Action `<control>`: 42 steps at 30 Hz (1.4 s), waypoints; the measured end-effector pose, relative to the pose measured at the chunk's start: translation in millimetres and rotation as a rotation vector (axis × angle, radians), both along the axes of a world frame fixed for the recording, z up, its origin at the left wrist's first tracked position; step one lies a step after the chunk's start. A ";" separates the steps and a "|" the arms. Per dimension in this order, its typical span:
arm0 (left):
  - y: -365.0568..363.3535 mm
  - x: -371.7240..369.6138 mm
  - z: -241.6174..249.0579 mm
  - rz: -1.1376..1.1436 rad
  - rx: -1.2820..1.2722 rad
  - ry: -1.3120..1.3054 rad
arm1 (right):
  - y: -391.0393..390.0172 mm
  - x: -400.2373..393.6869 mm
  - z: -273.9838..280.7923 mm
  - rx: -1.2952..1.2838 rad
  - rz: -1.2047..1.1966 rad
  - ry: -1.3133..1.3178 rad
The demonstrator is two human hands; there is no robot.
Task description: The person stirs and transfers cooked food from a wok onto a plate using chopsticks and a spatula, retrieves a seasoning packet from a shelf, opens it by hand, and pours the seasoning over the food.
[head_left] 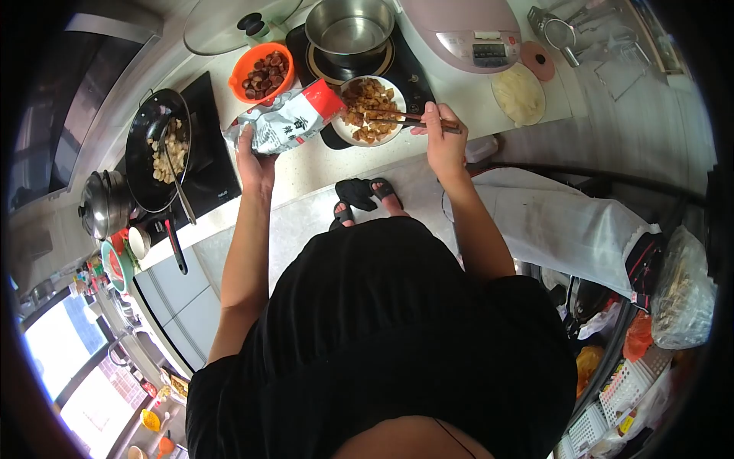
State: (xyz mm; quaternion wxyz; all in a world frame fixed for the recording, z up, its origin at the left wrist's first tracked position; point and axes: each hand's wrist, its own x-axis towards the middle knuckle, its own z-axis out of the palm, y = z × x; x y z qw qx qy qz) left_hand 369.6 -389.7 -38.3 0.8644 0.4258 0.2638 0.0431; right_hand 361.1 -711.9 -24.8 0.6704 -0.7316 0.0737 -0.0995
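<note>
My left hand point(249, 157) is closed around a silver and red food packet point(290, 122), tilted so its red end lies over the rim of a white plate point(394, 135). Brown diced food point(372, 99) is heaped on that plate. In my right hand point(443, 141) is a pair of chopsticks point(413, 119), their tips among the brown pieces. Just behind the packet, an orange bowl point(235, 83) holds dark red-brown chunks. What is inside the packet is hidden.
A steel pot point(350, 34) stands on the induction cooker behind the plate, with a pink rice cooker point(466, 34) to its right. At left, a black wok point(138, 157) holds pale diced food and a metal spatula point(183, 195). A plate of pale slices point(518, 96) sits at right.
</note>
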 end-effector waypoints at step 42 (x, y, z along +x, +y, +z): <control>8.9 5.7 -0.5 -0.057 0.055 -0.030 | -22.5 -4.4 -8.0 0.020 -0.096 0.010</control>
